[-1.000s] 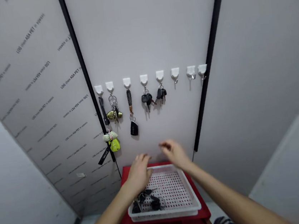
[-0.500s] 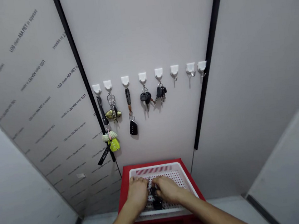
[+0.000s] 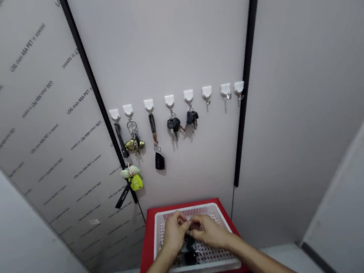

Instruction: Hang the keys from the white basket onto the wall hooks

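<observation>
Left hand: the bare left hand (image 3: 175, 232), fingers curled inward above a white, rectangular, perforated plastic basket (image 3: 213, 266).
Right hand: the bare right hand (image 3: 211, 232), fingers bent toward the left's, tips nearly meeting.
Grasp: cannot tell whether either holds anything.
Keys: a dark bunch of keys (image 3: 191, 257) in the basket, below and between the hands.
Basket: on a red bench (image 3: 147, 245).
Wall: white, square-backed hooks (image 3: 169, 99) in a row.
</observation>
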`<state>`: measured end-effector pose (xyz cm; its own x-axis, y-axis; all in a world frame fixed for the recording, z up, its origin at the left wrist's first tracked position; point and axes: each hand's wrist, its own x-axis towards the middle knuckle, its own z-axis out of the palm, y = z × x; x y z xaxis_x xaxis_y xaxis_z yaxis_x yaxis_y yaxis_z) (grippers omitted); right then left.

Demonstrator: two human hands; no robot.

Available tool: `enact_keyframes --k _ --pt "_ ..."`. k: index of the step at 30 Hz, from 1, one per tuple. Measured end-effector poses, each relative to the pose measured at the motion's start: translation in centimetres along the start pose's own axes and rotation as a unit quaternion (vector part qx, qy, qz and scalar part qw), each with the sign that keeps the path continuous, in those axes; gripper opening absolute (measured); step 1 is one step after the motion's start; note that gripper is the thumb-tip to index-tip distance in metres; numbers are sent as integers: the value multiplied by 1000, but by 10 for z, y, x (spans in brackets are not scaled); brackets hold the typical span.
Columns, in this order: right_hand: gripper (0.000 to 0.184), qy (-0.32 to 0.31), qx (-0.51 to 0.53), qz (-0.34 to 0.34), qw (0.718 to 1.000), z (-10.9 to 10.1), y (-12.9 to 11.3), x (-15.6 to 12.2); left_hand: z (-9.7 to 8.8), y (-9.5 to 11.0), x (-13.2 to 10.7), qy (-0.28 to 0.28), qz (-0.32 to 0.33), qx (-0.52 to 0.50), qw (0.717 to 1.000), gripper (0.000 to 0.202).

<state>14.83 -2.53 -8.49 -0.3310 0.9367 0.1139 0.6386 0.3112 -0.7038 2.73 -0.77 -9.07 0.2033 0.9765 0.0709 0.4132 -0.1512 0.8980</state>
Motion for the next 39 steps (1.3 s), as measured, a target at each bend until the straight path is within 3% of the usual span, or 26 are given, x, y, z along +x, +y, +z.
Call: enact_keyframes --k 7,11,16,20,27,32,36,39 --pt "17 57 12 36 998 8 6 2 3 -7 -1 1 19 -93 995 3" --pt "15 105 35 43 993 5 5 4 1 -8 -1 6 30 -128 991 14" --pt "11 115 130 35 984 4 0 6 2 -12 -4 -80 103 -122 984 48" --pt "11 116 166 34 979 6 -4 8 3 -16 -4 -75 75 -98 990 38" --pt "7 174 211 59 960 2 -4 10 3 -22 -3 -75 41 -33 996 21" --pt "5 182 210 86 957 -1 1 11 5 -26 -2 -59 42 -78 994 24" --pt "1 144 224 105 958 3 4 12 7 -26 -1 -81 46 -127 988 41" --pt "4 117 250 84 958 7 2 13 6 -24 -2 -83 38 -102 990 33"
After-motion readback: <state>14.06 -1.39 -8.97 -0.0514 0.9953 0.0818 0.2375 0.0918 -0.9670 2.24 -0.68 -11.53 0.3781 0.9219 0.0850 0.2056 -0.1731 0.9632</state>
